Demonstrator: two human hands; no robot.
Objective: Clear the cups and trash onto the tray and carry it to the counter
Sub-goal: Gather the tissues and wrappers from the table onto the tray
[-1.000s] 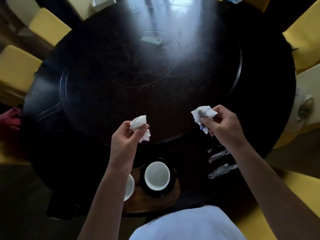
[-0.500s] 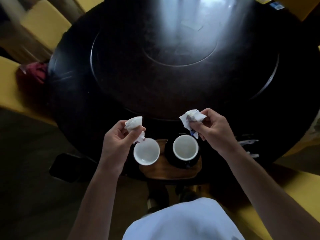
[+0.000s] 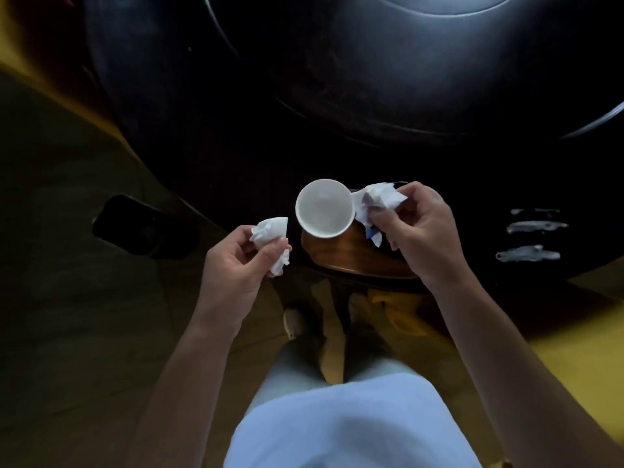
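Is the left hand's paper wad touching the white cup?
Apart. The head view shows a dark gap between the paper wad in the left hand and the white cup.

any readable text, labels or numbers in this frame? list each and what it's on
None readable.
Crumpled tissue in the right hand: a small blue mark at its lower edge, too blurred to read.
White cup, tissue in the left hand, wooden tray: no markings.
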